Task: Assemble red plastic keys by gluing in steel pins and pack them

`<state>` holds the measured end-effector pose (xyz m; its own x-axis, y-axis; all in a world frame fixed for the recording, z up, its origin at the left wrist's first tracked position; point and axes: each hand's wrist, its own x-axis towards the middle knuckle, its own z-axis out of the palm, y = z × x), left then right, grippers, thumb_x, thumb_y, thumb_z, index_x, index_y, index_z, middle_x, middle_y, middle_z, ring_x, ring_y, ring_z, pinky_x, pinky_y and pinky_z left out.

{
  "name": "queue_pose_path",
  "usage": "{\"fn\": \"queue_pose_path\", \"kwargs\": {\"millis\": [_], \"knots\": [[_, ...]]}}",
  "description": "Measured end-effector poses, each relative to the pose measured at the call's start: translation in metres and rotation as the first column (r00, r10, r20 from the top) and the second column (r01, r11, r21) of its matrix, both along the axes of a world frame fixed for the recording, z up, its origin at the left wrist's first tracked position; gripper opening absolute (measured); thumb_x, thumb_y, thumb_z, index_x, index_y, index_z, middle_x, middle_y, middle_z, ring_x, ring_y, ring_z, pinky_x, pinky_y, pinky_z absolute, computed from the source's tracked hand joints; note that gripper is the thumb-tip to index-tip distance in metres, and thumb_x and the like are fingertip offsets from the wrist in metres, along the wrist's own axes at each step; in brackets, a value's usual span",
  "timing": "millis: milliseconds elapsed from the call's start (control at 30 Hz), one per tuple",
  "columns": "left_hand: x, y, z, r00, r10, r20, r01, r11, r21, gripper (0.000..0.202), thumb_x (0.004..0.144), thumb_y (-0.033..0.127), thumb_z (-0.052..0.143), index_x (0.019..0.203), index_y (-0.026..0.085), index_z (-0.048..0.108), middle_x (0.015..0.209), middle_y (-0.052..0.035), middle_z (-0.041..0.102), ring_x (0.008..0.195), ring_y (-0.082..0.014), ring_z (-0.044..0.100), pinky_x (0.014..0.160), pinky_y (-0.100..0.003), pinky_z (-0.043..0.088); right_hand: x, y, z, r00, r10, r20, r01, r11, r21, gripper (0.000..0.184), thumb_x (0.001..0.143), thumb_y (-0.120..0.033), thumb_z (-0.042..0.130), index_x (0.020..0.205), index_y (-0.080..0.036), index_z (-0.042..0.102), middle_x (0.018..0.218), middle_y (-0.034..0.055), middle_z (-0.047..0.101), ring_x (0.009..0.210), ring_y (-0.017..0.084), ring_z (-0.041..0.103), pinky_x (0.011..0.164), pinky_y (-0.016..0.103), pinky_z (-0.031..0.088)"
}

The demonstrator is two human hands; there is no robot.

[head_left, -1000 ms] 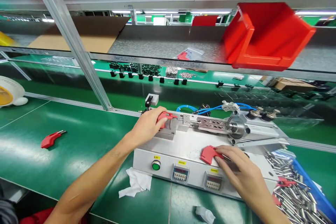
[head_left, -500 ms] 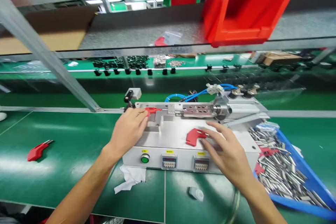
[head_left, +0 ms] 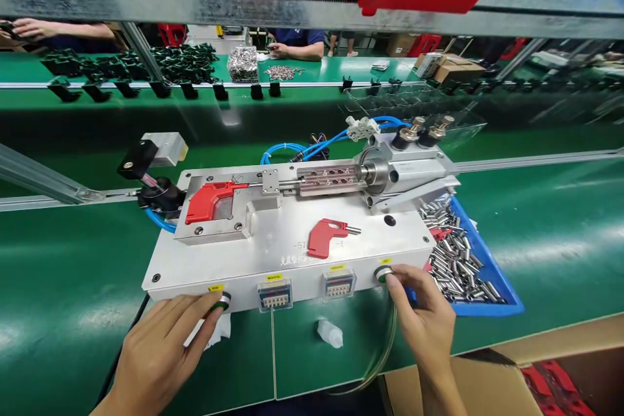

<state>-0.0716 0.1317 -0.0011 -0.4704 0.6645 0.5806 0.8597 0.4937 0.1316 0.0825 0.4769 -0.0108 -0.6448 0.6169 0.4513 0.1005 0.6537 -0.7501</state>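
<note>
My left hand [head_left: 160, 344] is at the left green push button [head_left: 224, 301] on the machine's front panel, thumb and fingertips closed about it. Likewise, the thumb and fingers of my right hand [head_left: 425, 315] pinch around the right green push button [head_left: 383, 275]. A red pistol-shaped plastic part [head_left: 201, 203] sits in the metal nest at the left of the machine [head_left: 280, 234], its narrow end against a thin rod. Another such red part [head_left: 322, 239], with metal pins sticking out, lies loose on the machine's top plate.
A blue tray [head_left: 511, 307] of metal tubes stands right of the machine. A pneumatic cylinder [head_left: 414, 172] and blue air hoses [head_left: 287, 148] are mounted behind. In front lie a small translucent bottle [head_left: 330, 333] and a cardboard box [head_left: 468, 383]. Co-workers sit across the bench.
My left hand has left the red part in the nest and moved to the left button. My right hand has let go of the loose red part and moved to the right button. The view shifted.
</note>
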Motion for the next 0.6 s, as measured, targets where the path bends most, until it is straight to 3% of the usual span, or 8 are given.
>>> {"fn": "queue_pose_path", "kwargs": {"millis": [233,367,467,600], "knots": [[0.003,-0.002,-0.001,0.987,0.095,0.129,-0.092,0.995,-0.029,0.016,0.112,0.032,0.058,0.114,0.019,0.068,0.074,0.0016,0.07,0.059,-0.0149,0.067,0.06,-0.029,0.05,-0.003,-0.004,0.005,1.0,-0.014,-0.004,0.015,0.987,0.159,0.009,0.102,-0.03,0.067,0.102,-0.023,0.072,0.083,0.0019,0.071,0.069,0.017,0.065,0.069,0.031,0.058],[0.002,0.002,0.016,0.976,0.05,0.213,-0.048,0.999,-0.013,0.024,0.114,0.04,0.051,0.11,0.02,0.065,0.068,0.0034,0.065,0.05,-0.0119,0.058,0.046,-0.024,0.043,-0.004,-0.007,-0.006,0.999,-0.016,-0.045,0.024,0.986,0.164,0.009,0.104,-0.028,0.063,0.107,-0.023,0.07,0.088,0.0027,0.071,0.072,0.017,0.066,0.068,0.031,0.058],[0.001,0.023,0.042,0.959,-0.115,0.258,0.095,0.992,0.089,0.018,0.114,0.031,0.05,0.104,0.021,0.062,0.069,0.0046,0.065,0.05,-0.0098,0.055,0.051,-0.021,0.046,-0.005,-0.009,-0.016,0.996,-0.03,-0.084,0.045,0.982,0.181,0.013,0.105,-0.03,0.06,0.112,-0.022,0.068,0.089,0.0038,0.07,0.073,0.019,0.065,0.068,0.033,0.058],[-0.001,0.084,0.07,0.948,-0.273,0.165,0.26,0.961,0.096,0.011,0.11,0.026,0.054,0.112,0.02,0.062,0.093,-0.0043,0.073,0.08,-0.0203,0.071,0.07,-0.032,0.057,-0.006,-0.013,-0.022,0.99,-0.037,-0.138,0.069,0.971,0.23,0.016,0.103,-0.03,0.063,0.117,-0.022,0.066,0.086,0.0017,0.065,0.072,0.018,0.062,0.068,0.032,0.057]]}}
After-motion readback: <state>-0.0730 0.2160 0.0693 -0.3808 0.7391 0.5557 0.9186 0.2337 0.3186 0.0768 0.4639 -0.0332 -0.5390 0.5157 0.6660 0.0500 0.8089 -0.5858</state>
